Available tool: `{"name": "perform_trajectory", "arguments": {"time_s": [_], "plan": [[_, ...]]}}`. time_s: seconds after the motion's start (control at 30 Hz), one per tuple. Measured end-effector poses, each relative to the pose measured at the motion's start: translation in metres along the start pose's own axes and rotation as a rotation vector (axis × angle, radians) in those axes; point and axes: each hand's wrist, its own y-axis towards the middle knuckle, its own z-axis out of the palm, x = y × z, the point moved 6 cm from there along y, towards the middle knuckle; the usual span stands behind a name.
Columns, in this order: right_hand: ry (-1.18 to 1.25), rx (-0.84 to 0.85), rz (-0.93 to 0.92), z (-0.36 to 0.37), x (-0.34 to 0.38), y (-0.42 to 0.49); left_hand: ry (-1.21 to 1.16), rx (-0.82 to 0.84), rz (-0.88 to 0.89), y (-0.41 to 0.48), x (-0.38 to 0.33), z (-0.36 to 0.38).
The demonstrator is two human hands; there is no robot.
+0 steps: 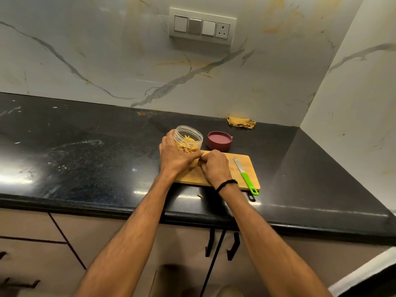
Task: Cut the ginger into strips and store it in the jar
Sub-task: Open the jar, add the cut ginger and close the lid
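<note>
While the right hand [214,166] is being rested knuckles-up on the cutting board [246,166], the clear jar [189,136] is being gripped around its side by the left hand [175,157], with fingers and thumb curled round the plastic wall. The jar is being held tilted at the board's far left corner, its open mouth turned up and away from the person, and yellow ginger strips [188,145] are being carried heaped inside it. The right hand's fingers are being bent down onto the wood just beside the jar's base; whether anything is being pinched under them cannot be told. A green-handled knife [244,175] is lying flat along the board's right side, its handle loop overhanging the near edge. A maroon lid [219,140] is sitting just behind the board, a yellow cloth [241,122] farther behind it against the wall, and a small scrap [199,195] just in front of the board on the black counter [85,157].
</note>
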Motion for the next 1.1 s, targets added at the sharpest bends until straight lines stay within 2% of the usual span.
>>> {"name": "perform_trajectory", "arguments": {"time_s": [0.23, 0.4, 0.57, 0.63, 0.73, 0.8, 0.87, 1.03, 1.1], "plan": [[-0.024, 0.018, 0.164, -0.004, -0.017, 0.007, 0.011, 0.02, -0.004, -0.001, -0.002, 0.001], [-0.04, 0.062, 0.161, -0.005, -0.022, 0.011, 0.015, 0.032, -0.005, -0.001, -0.003, 0.004], [0.057, 0.063, 0.255, -0.009, -0.033, 0.017, 0.013, 0.039, 0.018, -0.002, -0.004, 0.003], [0.256, 0.08, 0.346, -0.014, -0.048, 0.02, 0.02, 0.037, 0.037, -0.004, -0.008, 0.002], [0.968, 0.159, 0.454, -0.026, -0.051, 0.023, 0.016, 0.046, 0.054, -0.004, -0.009, 0.002], [1.167, 0.131, 0.419, -0.04, -0.043, 0.033, 0.009, 0.059, 0.063, -0.004, -0.009, 0.002], [1.095, 0.149, 0.309, -0.052, -0.022, 0.042, 0.015, 0.07, 0.072, -0.004, -0.009, 0.003], [0.596, 0.266, 0.06, -0.055, 0.028, 0.051, 0.034, 0.079, 0.067, -0.006, -0.01, 0.003], [0.582, 0.233, 0.041, -0.057, 0.027, 0.054, 0.028, 0.089, 0.062, -0.006, -0.009, 0.004]]}}
